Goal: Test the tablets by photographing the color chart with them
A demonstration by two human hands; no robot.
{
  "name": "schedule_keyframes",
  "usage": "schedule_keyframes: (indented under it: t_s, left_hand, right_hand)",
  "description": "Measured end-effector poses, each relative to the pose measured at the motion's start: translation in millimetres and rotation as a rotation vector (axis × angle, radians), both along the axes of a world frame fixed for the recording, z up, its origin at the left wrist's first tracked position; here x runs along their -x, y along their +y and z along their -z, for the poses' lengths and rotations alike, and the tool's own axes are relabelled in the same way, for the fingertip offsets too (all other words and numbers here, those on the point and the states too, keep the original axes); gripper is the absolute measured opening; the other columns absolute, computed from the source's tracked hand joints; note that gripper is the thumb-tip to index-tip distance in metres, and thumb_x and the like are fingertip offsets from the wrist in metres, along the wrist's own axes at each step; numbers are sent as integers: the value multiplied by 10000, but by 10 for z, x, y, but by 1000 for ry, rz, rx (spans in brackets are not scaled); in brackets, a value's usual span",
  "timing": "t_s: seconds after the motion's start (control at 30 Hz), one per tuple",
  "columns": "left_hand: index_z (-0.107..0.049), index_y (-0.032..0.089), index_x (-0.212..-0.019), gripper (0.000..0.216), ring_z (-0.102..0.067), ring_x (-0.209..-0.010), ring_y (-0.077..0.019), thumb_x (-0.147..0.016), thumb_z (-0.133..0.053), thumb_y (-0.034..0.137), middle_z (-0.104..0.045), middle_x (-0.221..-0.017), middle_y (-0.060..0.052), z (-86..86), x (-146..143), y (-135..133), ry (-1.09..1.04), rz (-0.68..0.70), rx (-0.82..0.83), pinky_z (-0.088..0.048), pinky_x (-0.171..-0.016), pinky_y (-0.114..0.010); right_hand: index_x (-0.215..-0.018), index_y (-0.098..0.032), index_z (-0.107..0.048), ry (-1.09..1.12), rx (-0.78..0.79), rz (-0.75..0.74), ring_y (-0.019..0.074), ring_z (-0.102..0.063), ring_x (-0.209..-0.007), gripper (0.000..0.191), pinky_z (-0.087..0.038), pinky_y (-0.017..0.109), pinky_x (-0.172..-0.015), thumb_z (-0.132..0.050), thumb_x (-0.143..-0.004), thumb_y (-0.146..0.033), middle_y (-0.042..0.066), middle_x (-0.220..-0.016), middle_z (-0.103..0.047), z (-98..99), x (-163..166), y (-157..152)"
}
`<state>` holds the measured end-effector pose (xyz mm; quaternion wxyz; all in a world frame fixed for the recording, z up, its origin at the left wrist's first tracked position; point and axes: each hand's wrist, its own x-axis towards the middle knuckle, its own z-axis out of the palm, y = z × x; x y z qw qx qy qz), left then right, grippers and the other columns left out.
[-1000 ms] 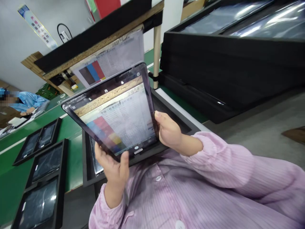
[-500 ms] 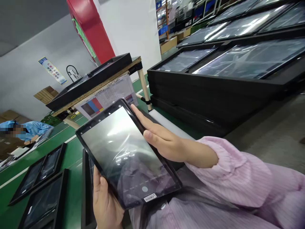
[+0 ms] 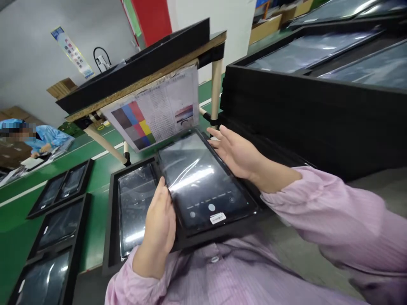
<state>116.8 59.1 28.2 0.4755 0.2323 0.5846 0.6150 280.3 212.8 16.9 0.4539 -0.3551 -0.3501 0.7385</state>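
Observation:
A tablet (image 3: 197, 178) with a lit screen and a small white label near its lower edge lies over the right compartment of a black tray (image 3: 112, 220); I cannot tell if it sits fully down. Along its left edge my left hand (image 3: 160, 220) rests with fingers stretched out, close to the tray's divider. My right hand (image 3: 238, 156) is by the upper right edge, fingers apart, not gripping. In the left compartment is a second tablet (image 3: 136, 203), dark and covered with clear film.
Behind the tray stands a wooden-topped rack (image 3: 159, 70) with a colour-chart sheet (image 3: 155, 108) and another tray. Black trays of tablets (image 3: 60, 224) line the green bench at left. Stacked trays (image 3: 286, 110) rise at right. A co-worker in blue (image 3: 47, 135) sits far left.
The tablet has gone down from being held up in both hands to the tray's right compartment. Both hands have loosened to its sides, and the view has shifted.

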Motion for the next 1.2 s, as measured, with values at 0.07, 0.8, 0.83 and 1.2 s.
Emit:
schedule_keyframes:
  t_s: [0.07,0.8,0.83,1.2]
  left_hand:
    - [-400,185,-1565,647,-427,-1475,-266,-972,-559,387,-425,-1603,-170,42,20,21,44,26,90,-304,-1242,-452]
    - [-760,197,-1188,351,-475,-1138,-335,-961,-492,186,-558,-1133,-160,-209,1060,-714,1923,54,202,-379,-1022,-555]
    - [-759,201,-1201,362,-462,-1143,-341,-961,-489,189,-543,-1138,-166,-195,1077,-690,1947,51,229,-386,-1012,-555]
    - [-728,168,-1258,401,-510,-984,-309,-1006,-459,325,-546,-977,-135,-113,1384,-644,2041,173,202,-394,-933,-528]
  right_hand:
    - [-1573,-201,-338,-59,66,-2,229,-712,-1038,715,-622,399,-886,-394,-991,-611,111,-1269,-665,87,29,72]
    - [-1305,-457,-681,-910,-1260,-292,420,-288,-1511,442,-238,754,-1120,-345,-1030,-540,-17,-1636,-352,355,-228,-178]
    - [-1327,-491,-651,-889,-1258,-229,398,-302,-1509,434,-246,742,-1120,-329,-1039,-535,-30,-1637,-349,343,-284,-182]
    - [-1184,-349,-766,-1168,-1061,-100,343,-405,-1435,518,-375,637,-1082,-270,-1074,-451,24,-1583,-424,497,-513,-407]
